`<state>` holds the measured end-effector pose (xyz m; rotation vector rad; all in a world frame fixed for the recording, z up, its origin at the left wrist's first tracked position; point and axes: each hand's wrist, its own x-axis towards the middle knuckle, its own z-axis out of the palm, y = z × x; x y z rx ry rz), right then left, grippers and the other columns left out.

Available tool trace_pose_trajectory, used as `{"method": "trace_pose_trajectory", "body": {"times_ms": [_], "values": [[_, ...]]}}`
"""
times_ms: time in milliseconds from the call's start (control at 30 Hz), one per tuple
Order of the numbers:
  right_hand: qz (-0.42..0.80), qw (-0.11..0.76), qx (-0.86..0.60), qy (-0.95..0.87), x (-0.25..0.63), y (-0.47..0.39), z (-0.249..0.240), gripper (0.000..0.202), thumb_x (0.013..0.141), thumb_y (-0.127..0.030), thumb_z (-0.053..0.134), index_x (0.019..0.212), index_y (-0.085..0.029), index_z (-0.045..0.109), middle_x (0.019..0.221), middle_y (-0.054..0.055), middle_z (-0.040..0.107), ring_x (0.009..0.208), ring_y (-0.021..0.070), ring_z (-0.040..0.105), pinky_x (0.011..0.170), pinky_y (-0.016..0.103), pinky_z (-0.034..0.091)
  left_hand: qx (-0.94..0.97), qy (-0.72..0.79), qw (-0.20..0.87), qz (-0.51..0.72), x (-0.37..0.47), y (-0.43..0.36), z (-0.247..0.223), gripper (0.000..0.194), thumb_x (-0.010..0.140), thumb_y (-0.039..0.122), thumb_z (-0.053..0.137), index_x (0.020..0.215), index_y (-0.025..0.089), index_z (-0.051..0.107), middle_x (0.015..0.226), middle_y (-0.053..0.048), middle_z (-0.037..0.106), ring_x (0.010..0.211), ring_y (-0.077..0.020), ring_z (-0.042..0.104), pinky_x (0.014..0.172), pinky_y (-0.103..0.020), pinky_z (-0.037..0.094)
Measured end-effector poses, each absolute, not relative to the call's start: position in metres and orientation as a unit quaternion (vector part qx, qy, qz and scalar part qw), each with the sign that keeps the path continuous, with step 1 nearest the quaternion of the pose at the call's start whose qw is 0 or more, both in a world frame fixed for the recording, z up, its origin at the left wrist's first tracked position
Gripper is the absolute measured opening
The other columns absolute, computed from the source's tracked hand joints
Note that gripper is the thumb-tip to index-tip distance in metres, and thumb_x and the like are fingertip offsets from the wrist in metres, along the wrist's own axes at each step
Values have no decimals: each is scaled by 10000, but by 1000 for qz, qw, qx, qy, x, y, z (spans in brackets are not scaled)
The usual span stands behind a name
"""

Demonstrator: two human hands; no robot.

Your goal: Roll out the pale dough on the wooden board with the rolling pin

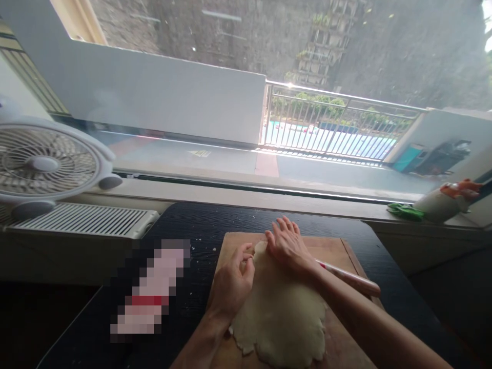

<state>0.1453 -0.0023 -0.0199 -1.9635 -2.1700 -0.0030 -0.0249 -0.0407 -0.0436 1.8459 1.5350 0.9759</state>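
A large, flat sheet of pale dough (282, 318) with ragged edges lies on a wooden board (321, 247). My right hand (288, 245) rests on the far part of the dough, its fingers spread and stretched toward the board's far edge. At the dough's left edge is my left hand (238, 271), thumb and fingers curled but apart, with nothing visible between them. A rolling pin (353, 279) lies on the board to the right, partly hidden behind my right forearm.
The board sits on a black table (192, 230) with white specks. A pixelated pinkish item (149, 292) lies at left. Beyond are a white fan (44, 163), a radiator (88, 219), a window sill (230, 199) and a pale pot (440, 204) with a green cloth (405, 211).
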Motion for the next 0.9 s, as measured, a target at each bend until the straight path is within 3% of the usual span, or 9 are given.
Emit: {"method": "trace_pose_trajectory", "body": {"times_ms": [267, 467, 700, 900], "values": [[-10, 128, -615, -778, 131, -17, -24, 485, 949, -415, 228, 1299, -158, 443, 1376, 87, 416, 1346, 230, 195, 1092, 387, 129, 672, 558, 295, 387, -25, -39, -47, 372, 853, 297, 436, 1219, 249, 486, 966, -20, 687, 867, -171, 647, 775, -271, 481], [26, 81, -682, -727, 145, 21, -12, 461, 949, -419, 231, 1075, -161, 591, 1344, 141, 424, 1320, 278, 226, 1034, 477, 189, 664, 558, 301, 396, -24, -40, -45, 373, 844, 292, 443, 1209, 242, 500, 958, -25, 690, 865, -175, 649, 754, -269, 487], [5, 113, -615, -780, 136, 1, -21, 447, 960, -433, 199, 1103, -210, 559, 1291, 82, 473, 1312, 227, 239, 1042, 413, 191, 659, 550, 313, 407, -25, -39, -48, 366, 842, 285, 444, 1198, 230, 512, 951, -36, 692, 865, -182, 654, 781, -280, 485], [-22, 55, -625, -778, 151, 32, -8, 342, 849, -424, 498, 1097, -201, 576, 1246, 129, 495, 1289, 307, 257, 1014, 474, 211, 654, 551, 316, 410, -25, -41, -46, 367, 834, 276, 450, 1193, 239, 516, 948, -20, 696, 863, -170, 650, 777, -269, 484]]}}
